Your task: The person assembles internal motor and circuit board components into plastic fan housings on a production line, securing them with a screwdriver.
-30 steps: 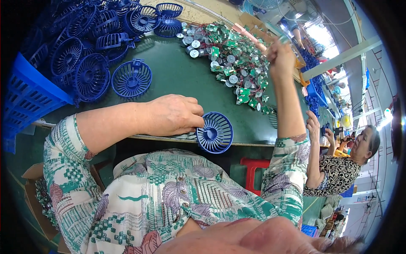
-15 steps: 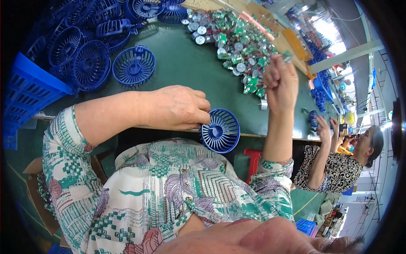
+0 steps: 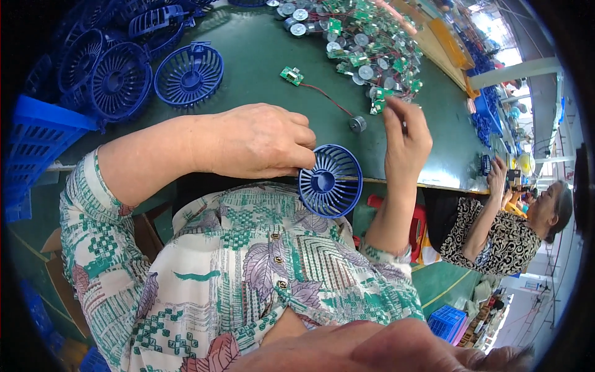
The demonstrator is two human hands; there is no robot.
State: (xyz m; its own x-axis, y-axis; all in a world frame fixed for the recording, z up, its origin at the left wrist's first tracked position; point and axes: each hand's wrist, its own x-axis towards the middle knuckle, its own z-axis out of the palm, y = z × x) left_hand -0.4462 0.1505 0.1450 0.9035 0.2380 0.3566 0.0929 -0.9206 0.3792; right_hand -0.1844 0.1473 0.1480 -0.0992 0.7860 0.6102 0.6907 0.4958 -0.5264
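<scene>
My left hand [image 3: 263, 141] pinches the rim of a blue round plastic fan grille [image 3: 348, 181], cup-shaped with radial slots, just beyond the table's near edge. The fingertips behind the rim are partly hidden. To the right, my right hand [image 3: 409, 139] is raised over the table edge, thumb and forefinger bent but apart, with nothing visible between them. Left of it on the green table lies a small motor [image 3: 357, 124], joined by red wires to a green circuit board [image 3: 291, 75]. Just beyond the right fingertips begins a heap of motors and circuit boards [image 3: 365, 73].
Another blue grille [image 3: 189, 74] lies alone at the left, beside a pile of grilles [image 3: 114, 80]. A blue crate [image 3: 49, 133] stands at the left edge. An orange-yellow bin [image 3: 449, 44] sits behind the heap. At the right a co-worker [image 3: 496, 239] sits along the same table.
My right hand has let go of the circuit board, which now lies further left with its motor and wires. That hand came lower and nearer. The left hand still keeps the grille.
</scene>
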